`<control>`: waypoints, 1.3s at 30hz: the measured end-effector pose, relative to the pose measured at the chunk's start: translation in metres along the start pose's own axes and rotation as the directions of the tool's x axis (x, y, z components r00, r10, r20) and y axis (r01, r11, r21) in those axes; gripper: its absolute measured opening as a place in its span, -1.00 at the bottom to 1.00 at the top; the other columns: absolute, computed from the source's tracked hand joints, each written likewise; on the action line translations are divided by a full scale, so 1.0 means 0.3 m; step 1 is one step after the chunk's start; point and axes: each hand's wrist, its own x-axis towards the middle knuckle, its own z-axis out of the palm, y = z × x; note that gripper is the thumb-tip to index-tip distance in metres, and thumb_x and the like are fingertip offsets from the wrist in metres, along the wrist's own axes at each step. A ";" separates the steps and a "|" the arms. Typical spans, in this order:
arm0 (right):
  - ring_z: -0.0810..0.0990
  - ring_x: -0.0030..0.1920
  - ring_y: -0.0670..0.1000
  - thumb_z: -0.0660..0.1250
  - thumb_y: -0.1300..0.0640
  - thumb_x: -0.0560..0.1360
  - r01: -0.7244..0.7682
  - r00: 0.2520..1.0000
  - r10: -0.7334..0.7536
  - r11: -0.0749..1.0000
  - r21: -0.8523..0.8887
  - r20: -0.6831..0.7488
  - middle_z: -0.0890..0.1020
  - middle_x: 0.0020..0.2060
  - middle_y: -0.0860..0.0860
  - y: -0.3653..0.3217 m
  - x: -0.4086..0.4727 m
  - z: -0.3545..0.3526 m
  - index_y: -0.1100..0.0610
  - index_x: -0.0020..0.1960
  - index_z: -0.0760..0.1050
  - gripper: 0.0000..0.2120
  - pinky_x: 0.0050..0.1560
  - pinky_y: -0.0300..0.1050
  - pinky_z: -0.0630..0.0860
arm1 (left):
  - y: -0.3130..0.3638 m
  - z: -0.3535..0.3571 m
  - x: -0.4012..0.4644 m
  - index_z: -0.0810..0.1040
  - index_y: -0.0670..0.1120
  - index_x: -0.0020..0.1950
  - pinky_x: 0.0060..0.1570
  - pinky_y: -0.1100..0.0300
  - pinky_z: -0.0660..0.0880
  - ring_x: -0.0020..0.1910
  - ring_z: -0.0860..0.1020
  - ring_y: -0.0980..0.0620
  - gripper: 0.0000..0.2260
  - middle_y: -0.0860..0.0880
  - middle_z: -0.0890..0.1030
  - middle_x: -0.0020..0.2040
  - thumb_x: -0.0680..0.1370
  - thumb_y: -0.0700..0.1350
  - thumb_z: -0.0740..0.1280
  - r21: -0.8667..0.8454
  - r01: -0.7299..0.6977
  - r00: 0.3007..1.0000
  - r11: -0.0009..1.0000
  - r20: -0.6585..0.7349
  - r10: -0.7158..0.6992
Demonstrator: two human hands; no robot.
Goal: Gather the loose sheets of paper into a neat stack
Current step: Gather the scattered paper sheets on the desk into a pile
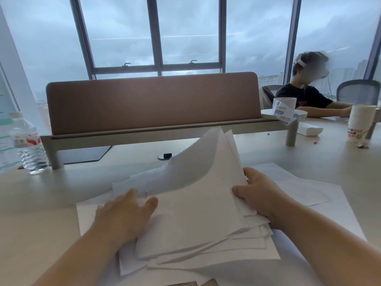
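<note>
Head view: bundle of loose white paper sheets (198,213) sits mid-desk, its far corner lifted and curling upward, edges fanned and uneven.
Right hand: right hand (261,195) grips the bundle's right edge, thumb on top, fingers curled behind the sheets.
Left hand: left hand (123,213) lies flat with fingers spread and straight, pressing on flat white sheets (88,215) at the bundle's left side.
Other paper: more white sheets (309,193) lie flat under and right of the bundle.
Surroundings: pale beige desk (41,203); clear plastic water bottle (27,143) far left; brown divider panel (152,102) behind; stack of white paper cups (359,122) far right.
</note>
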 end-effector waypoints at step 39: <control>0.76 -0.12 0.21 0.34 0.28 0.38 -0.015 0.993 0.021 0.999 -0.050 0.118 0.77 -0.14 0.07 -0.010 -0.016 0.016 -0.02 0.05 0.63 -0.68 -0.06 0.33 0.68 | -0.038 -0.068 -0.004 0.35 -0.02 0.52 0.18 0.04 0.45 0.30 0.52 -0.21 -0.24 -0.12 0.28 0.41 0.43 0.31 0.43 -0.022 0.136 0.989 0.990 -0.054 -0.137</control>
